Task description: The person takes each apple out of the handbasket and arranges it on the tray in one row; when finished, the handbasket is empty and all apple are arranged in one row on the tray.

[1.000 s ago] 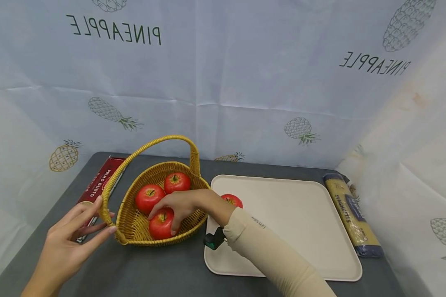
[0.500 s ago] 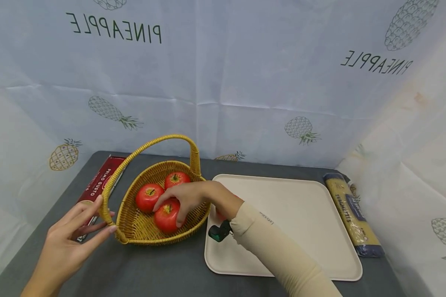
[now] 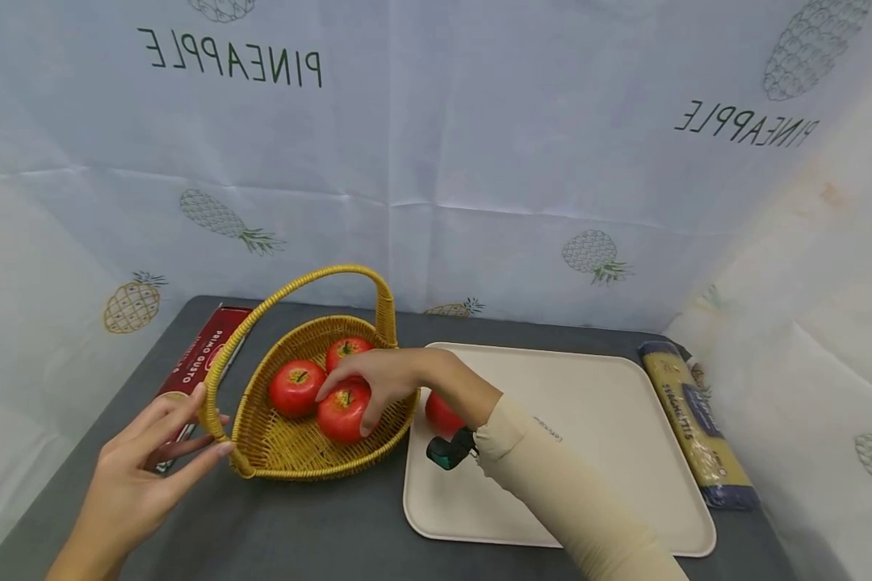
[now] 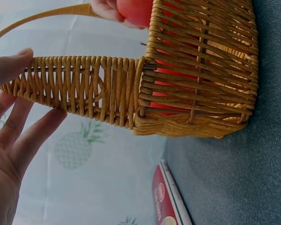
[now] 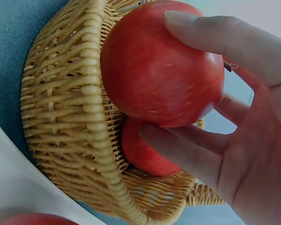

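Observation:
A yellow wicker basket (image 3: 279, 449) with a tall arched handle (image 4: 77, 86) stands left of centre. My left hand (image 3: 141, 466) pinches the handle's near lower end between thumb and fingers. Over the basket, my right hand (image 3: 391, 374) grips a red apple (image 3: 342, 413), thumb on one side and fingers on the other. In the right wrist view that held apple (image 5: 154, 65) is up at the rim, above another apple (image 5: 147, 150). Two apples lie inside the basket, one at the left (image 3: 295, 388) and one behind (image 3: 347, 349), partly covered by my right hand.
A cream tray (image 3: 589, 460) lies right of the basket, with a red apple (image 3: 442, 414) at its left side, partly behind my right forearm. A spaghetti packet (image 3: 698, 428) lies along the tray's right edge. Behind my left hand is a red box (image 3: 207, 347).
My right hand has lifted the apple from the basket's near part, moving it up and slightly right. The left hand keeps its hold on the handle, and the basket stays in place.

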`<state>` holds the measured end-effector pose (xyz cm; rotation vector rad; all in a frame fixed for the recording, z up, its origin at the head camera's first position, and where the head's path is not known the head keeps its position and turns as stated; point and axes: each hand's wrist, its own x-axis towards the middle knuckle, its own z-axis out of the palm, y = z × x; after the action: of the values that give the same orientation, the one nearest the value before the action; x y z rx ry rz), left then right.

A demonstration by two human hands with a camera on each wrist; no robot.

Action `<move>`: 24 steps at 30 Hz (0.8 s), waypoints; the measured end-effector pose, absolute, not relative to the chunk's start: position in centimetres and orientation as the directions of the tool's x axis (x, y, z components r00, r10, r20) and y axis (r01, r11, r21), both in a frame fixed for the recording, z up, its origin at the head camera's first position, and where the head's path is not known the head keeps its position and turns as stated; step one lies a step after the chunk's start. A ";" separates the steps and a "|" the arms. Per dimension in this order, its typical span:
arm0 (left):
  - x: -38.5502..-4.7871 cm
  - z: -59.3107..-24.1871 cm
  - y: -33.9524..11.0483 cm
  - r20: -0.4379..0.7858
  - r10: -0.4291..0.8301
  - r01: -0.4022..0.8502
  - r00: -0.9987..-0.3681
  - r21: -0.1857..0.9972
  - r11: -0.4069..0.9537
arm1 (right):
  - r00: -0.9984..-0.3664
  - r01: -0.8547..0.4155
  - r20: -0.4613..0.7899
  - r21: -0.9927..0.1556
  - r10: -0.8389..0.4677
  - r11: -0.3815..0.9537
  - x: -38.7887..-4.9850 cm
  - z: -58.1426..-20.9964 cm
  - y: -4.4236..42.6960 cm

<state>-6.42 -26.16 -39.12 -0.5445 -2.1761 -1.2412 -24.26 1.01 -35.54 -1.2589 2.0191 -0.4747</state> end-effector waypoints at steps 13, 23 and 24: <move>-6.7 -39.4 -26.1 0.678 0.062 0.628 -0.733 0.638 0.446 | -0.310 -0.609 -0.341 -0.646 -0.888 0.461 -24.3 -34.7 3.3; -6.7 -39.3 -26.0 0.683 0.058 0.634 -0.728 0.639 0.436 | -0.325 -0.616 -0.283 -0.660 -0.902 0.429 -24.3 -33.5 5.2; -6.7 -39.3 -26.0 0.682 0.056 0.632 -0.729 0.639 0.438 | -0.327 -0.613 -0.280 -0.664 -0.903 0.428 -24.4 -33.4 5.4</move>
<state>-6.73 -26.00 -39.31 -0.5762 -2.1097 -1.2861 -24.39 5.42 -33.38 -1.2739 2.0570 -0.5961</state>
